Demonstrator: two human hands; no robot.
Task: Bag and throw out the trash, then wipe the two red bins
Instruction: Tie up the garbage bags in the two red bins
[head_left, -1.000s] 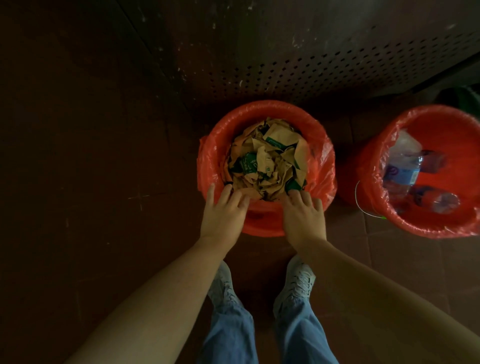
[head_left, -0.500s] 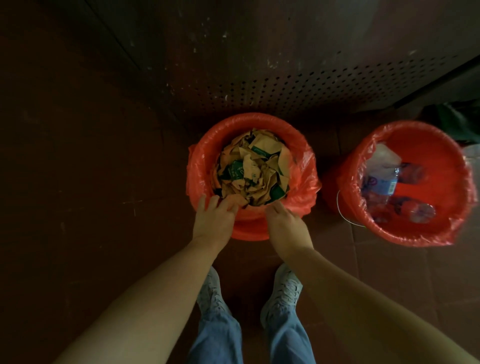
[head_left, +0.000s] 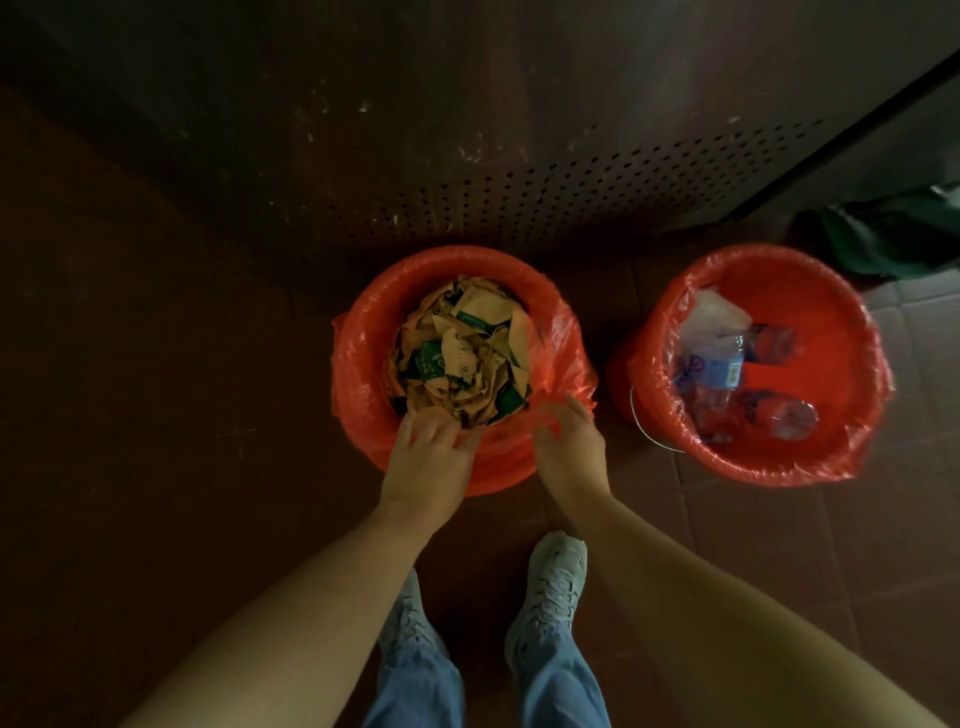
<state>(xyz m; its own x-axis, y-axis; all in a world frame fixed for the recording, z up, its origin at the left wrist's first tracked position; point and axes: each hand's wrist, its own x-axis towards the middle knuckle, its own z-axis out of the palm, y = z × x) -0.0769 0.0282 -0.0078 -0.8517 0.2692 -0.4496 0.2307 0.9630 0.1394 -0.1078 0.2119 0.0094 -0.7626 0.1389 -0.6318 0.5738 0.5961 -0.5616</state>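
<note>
Two red bins stand on the floor, each lined with a red plastic bag. The left bin (head_left: 363, 332) is filled with crumpled brown and green paper (head_left: 462, 358). The right bin (head_left: 810, 291) holds plastic bottles (head_left: 727, 364) and a white wrapper. My left hand (head_left: 428, 462) rests on the near rim of the left bin, fingers spread on the bag's edge. My right hand (head_left: 569, 447) is at the near right rim, fingers curled around the red bag liner (head_left: 566, 364). Whether either hand has a firm grip on the liner is unclear.
A dark perforated metal panel (head_left: 519, 197) rises right behind the bins. A dark green bag (head_left: 883, 239) lies at the far right against the wall. My two grey shoes (head_left: 550, 587) stand just in front of the left bin on brown floor tiles.
My right hand has shifted to the right along the left bin's rim and its fingers have curled into the liner. The view has drifted, so both bins appear further left.
</note>
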